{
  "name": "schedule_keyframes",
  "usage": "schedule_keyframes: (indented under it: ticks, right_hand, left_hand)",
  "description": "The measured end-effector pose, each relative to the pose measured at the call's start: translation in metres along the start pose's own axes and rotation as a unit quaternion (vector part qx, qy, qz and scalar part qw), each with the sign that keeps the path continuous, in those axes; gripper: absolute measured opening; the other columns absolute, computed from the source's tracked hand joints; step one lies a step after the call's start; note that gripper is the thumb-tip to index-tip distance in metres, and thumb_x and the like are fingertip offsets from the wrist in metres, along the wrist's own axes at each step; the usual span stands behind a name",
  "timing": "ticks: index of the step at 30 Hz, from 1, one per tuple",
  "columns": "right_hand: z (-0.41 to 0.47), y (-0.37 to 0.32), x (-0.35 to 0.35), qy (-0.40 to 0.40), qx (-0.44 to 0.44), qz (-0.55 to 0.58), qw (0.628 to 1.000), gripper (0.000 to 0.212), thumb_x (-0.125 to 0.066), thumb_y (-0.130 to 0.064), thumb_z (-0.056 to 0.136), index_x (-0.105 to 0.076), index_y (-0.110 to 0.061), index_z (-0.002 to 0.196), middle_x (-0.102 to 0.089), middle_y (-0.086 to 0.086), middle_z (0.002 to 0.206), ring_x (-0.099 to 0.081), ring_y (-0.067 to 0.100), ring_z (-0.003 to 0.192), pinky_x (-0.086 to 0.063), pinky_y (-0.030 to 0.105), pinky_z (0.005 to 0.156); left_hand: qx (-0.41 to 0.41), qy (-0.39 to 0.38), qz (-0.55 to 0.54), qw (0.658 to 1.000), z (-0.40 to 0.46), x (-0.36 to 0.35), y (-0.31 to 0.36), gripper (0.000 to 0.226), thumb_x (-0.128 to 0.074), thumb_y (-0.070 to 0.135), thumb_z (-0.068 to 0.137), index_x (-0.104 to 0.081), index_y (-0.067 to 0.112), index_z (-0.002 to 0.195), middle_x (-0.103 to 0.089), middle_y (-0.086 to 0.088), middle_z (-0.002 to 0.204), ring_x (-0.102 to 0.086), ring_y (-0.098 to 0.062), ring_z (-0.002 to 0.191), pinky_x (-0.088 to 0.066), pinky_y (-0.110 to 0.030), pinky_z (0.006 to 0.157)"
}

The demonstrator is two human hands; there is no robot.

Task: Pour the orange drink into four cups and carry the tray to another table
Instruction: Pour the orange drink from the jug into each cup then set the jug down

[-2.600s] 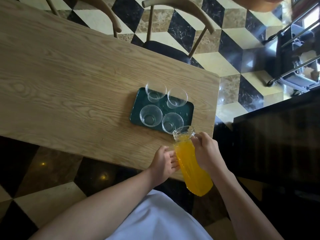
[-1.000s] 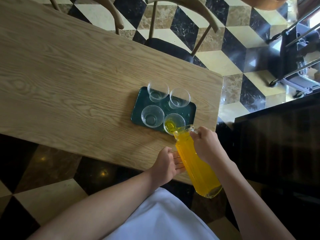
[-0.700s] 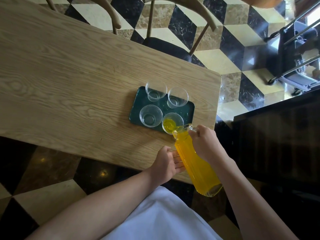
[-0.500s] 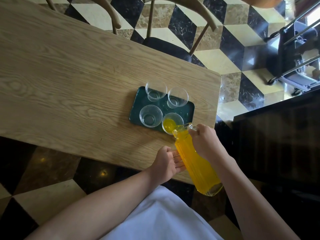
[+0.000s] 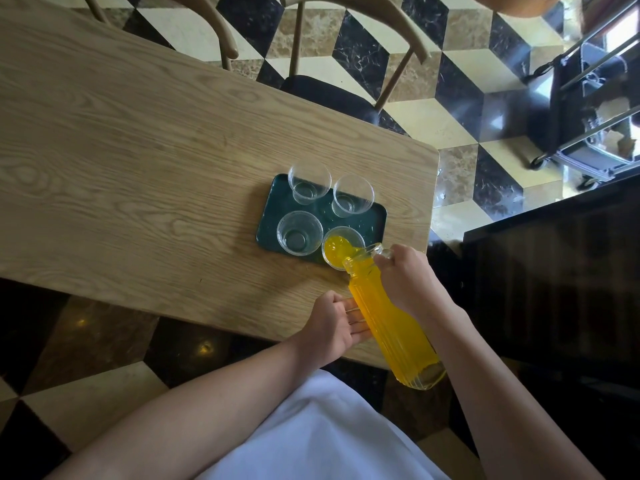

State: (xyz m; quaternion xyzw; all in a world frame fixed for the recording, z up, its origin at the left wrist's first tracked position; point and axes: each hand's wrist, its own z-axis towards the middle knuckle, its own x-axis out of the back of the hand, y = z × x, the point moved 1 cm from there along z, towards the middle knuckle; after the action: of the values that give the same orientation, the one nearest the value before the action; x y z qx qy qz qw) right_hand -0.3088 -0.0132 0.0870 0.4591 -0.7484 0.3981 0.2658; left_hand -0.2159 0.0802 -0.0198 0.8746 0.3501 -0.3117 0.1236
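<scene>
Your right hand grips the tilted pitcher, left hand steadying it open-palmed, filling the lower-right cup; next shift to the lower-left cup

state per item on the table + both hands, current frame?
carafe: tilted, pouring, mostly full
near-right cup: partly filled with orange drink
near-left cup: empty, upright
far-left cup: empty, upright
far-right cup: empty, upright
tray: flat on table
right hand: gripping carafe neck
left hand: open, steadying carafe side
</scene>
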Motion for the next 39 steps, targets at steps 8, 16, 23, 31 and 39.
schedule_keyframes:
  ticks: [8,16,23,31,39]
  right_hand:
    - [0.0,-0.006,0.002,0.007,-0.001,-0.006,1.0,0.027,-0.046,-0.034,0.102,-0.057,-0.01,0.096,-0.061,0.011,0.093,-0.058,0.024,0.071,-0.04,0.03,0.056]
    - [0.0,-0.003,0.004,0.031,0.026,0.03,0.999,0.027,-0.048,-0.036,0.1,-0.058,-0.012,0.091,-0.063,0.01,0.087,-0.061,0.026,0.069,-0.045,0.033,0.056]
    - [-0.02,0.008,0.001,0.093,0.073,0.123,0.985,0.024,-0.051,-0.033,0.1,-0.059,-0.014,0.088,-0.063,0.001,0.075,-0.058,0.02,0.064,-0.05,0.04,0.059]
    - [-0.035,0.035,0.002,0.182,0.124,0.191,0.956,0.015,-0.055,-0.02,0.101,-0.063,-0.007,0.098,-0.06,-0.002,0.07,-0.049,0.01,0.054,-0.041,0.03,0.052]
    - [-0.018,0.05,0.029,0.234,0.194,0.178,0.936,0.022,-0.053,-0.027,0.1,-0.061,-0.007,0.101,-0.063,0.003,0.077,-0.057,0.019,0.063,-0.045,0.034,0.057]
  left_hand:
    - [-0.004,0.002,0.006,1.0,-0.001,-0.001,0.004,0.056,-0.026,0.027,0.094,-0.057,-0.002,0.132,-0.069,-0.028,0.12,-0.06,-0.042,0.12,-0.044,-0.054,0.108]
    - [-0.033,0.012,0.048,0.998,-0.003,-0.004,0.012,0.057,-0.026,0.028,0.094,-0.059,0.0,0.13,-0.069,-0.025,0.12,-0.061,-0.04,0.118,-0.043,-0.053,0.109]
    - [-0.107,0.038,0.192,0.975,-0.009,-0.012,0.023,0.053,-0.023,0.029,0.1,-0.059,0.008,0.132,-0.071,-0.012,0.117,-0.067,-0.024,0.106,-0.053,-0.036,0.094]
    - [-0.167,0.043,0.267,0.948,-0.009,-0.03,0.031,0.055,-0.019,0.032,0.107,-0.036,0.005,0.152,-0.031,-0.022,0.16,-0.032,-0.036,0.147,-0.032,-0.038,0.115]
    - [-0.183,0.011,0.169,0.968,0.021,-0.066,0.047,0.053,-0.023,0.035,0.106,-0.043,0.005,0.145,-0.052,-0.006,0.134,-0.049,-0.024,0.128,-0.038,-0.032,0.102]
